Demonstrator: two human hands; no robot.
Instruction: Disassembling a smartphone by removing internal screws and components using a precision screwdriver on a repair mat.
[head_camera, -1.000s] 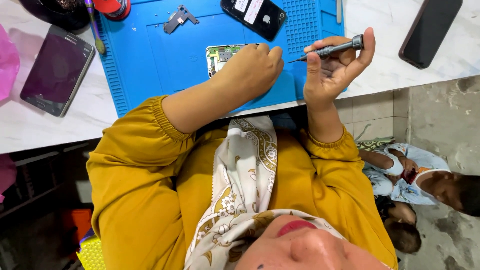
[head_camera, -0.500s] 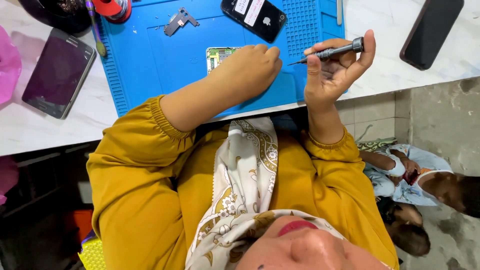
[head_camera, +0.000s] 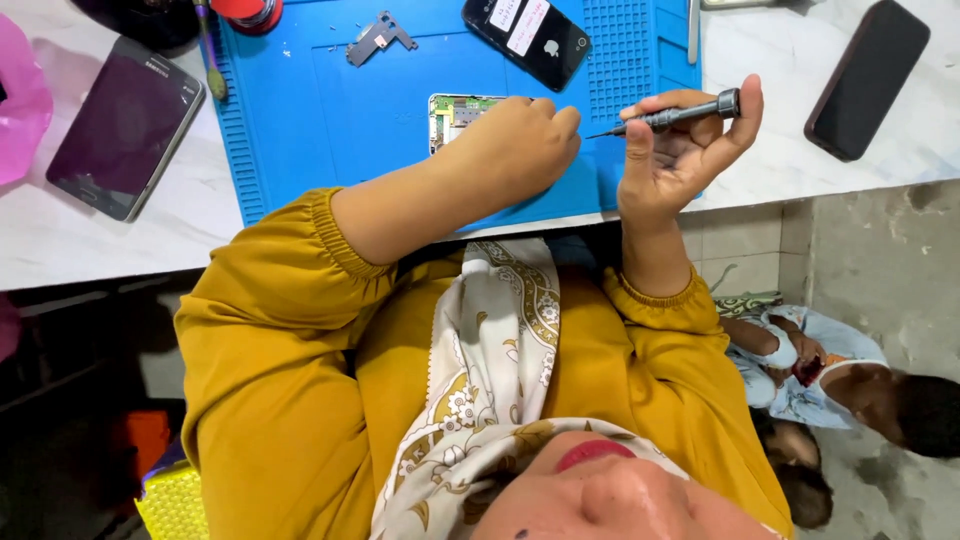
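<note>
Blue mat (head_camera: 330, 110) under opened phone (head_camera: 455, 112)

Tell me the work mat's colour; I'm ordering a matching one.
The mat is bright blue, shown in the head view.

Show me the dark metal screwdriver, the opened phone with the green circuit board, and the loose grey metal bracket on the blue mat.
Dark metal screwdriver (head_camera: 672, 117), head view, mid handle.
Opened phone with green circuit board (head_camera: 452, 114), head view, exposed board.
Grey metal bracket (head_camera: 376, 37), head view, its centre.
</note>
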